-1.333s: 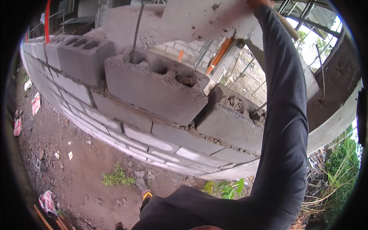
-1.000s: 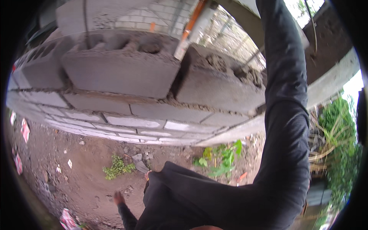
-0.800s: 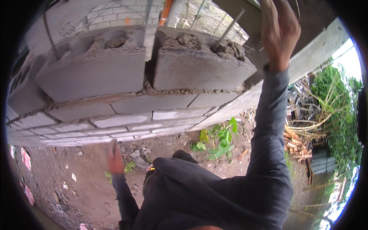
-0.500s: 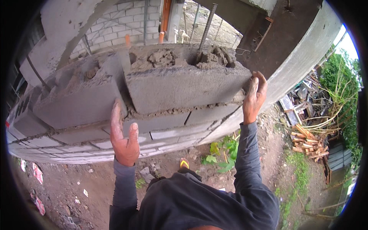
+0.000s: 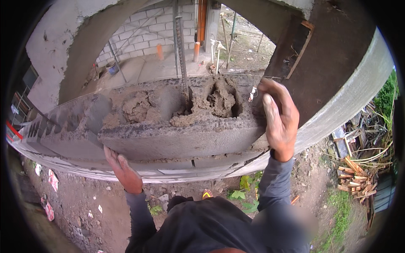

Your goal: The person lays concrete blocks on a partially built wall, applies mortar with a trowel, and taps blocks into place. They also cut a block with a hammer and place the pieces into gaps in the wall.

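A grey hollow concrete block (image 5: 181,141) lies on top of the block wall, with lumpy wet mortar (image 5: 221,99) in its cells and a ribbed steel bar (image 5: 182,63) standing up through it. My left hand (image 5: 124,172) is open, fingers stretched against the block's front face near its left lower corner. Beyond the block's right end, my right hand (image 5: 282,122) is raised with fingers curved and apart, holding nothing that I can see. Close to its fingertips, a small white tag-like piece (image 5: 252,94) hangs by a thin string running along the wall top.
A dark column face (image 5: 325,50) rises at the right. More blocks (image 5: 63,141) continue the course leftward. Behind the wall stand orange pipes (image 5: 197,51) and a white block wall (image 5: 147,27). Below right are a stack of split wood (image 5: 356,181) and plants (image 5: 247,196).
My view has shifted closer over the wall top. My right hand has come off the block's right end and up beside the string; my left hand stays near the block's left end.
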`<state>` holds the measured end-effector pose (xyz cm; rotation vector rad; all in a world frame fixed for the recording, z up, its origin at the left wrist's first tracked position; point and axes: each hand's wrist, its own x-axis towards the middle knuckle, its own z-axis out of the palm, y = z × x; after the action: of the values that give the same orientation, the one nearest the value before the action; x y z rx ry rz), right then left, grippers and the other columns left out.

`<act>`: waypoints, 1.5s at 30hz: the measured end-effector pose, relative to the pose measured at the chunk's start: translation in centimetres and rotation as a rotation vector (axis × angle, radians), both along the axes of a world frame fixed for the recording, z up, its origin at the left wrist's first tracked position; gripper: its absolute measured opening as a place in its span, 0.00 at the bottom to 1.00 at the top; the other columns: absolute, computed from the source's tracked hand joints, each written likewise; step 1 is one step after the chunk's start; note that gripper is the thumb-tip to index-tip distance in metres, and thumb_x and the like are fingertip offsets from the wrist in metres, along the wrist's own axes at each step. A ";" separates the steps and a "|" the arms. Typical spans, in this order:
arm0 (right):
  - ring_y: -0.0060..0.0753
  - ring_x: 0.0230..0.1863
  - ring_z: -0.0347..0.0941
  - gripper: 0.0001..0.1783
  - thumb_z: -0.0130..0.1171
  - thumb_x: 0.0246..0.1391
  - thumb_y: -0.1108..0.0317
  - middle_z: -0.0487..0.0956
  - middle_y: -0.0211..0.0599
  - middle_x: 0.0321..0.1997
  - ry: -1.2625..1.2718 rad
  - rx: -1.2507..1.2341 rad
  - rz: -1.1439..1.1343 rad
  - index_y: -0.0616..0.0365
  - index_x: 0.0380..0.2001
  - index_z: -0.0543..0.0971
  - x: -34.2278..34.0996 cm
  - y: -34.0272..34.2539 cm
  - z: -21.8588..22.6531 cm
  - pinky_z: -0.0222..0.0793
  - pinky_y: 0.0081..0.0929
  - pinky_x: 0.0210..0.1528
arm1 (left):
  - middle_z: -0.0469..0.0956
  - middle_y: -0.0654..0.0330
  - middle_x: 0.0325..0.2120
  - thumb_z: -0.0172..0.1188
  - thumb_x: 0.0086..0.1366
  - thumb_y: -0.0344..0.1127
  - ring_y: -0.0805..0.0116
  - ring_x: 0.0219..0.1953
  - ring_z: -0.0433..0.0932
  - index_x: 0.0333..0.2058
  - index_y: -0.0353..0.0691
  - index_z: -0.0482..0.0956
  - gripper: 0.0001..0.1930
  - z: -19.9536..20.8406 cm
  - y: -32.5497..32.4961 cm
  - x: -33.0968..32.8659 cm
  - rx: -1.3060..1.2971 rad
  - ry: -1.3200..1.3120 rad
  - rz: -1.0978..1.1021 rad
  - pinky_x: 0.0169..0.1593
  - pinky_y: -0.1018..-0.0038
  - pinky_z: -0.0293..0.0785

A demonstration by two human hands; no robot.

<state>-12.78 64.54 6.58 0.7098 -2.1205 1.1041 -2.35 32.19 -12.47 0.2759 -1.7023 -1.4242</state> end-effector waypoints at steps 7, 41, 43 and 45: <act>0.53 0.51 0.79 0.20 0.49 0.55 0.84 0.82 0.54 0.47 -0.045 0.828 0.077 0.64 0.50 0.78 -7.3 -4.3 5.7 0.74 0.42 0.53 | 0.58 0.48 0.68 0.39 0.78 0.40 0.57 0.70 0.57 0.70 0.30 0.52 0.28 -1.8 0.1 -1.8 0.120 0.013 -0.006 0.72 0.63 0.49; 0.30 0.48 0.75 0.43 0.25 0.72 0.37 0.81 0.41 0.44 -0.169 -0.067 0.050 0.66 0.57 0.76 -2.3 1.0 2.2 0.67 0.33 0.59 | 0.56 0.43 0.70 0.36 0.79 0.48 0.54 0.72 0.57 0.69 0.24 0.53 0.32 -9.5 -4.5 -2.9 -0.217 -0.045 0.186 0.73 0.63 0.50; 0.29 0.47 0.73 0.41 0.28 0.72 0.37 0.77 0.36 0.43 -0.011 -0.205 -0.021 0.64 0.54 0.77 -2.3 4.0 -1.9 0.68 0.32 0.57 | 0.57 0.43 0.70 0.35 0.79 0.47 0.51 0.70 0.59 0.69 0.25 0.54 0.31 -10.2 -5.5 -3.1 -0.227 -0.050 0.181 0.72 0.61 0.53; 0.29 0.49 0.71 0.41 0.35 0.69 0.31 0.76 0.35 0.44 -0.070 -0.325 -0.041 0.62 0.50 0.75 -1.5 3.5 -6.6 0.66 0.29 0.57 | 0.59 0.41 0.68 0.35 0.79 0.46 0.44 0.69 0.60 0.68 0.30 0.55 0.29 -10.7 -6.4 -2.8 -0.203 -0.048 0.181 0.70 0.57 0.57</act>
<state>-14.32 68.07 -0.05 0.4784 -1.9371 1.4256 -5.15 25.82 -23.18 0.3442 -1.7965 -1.1129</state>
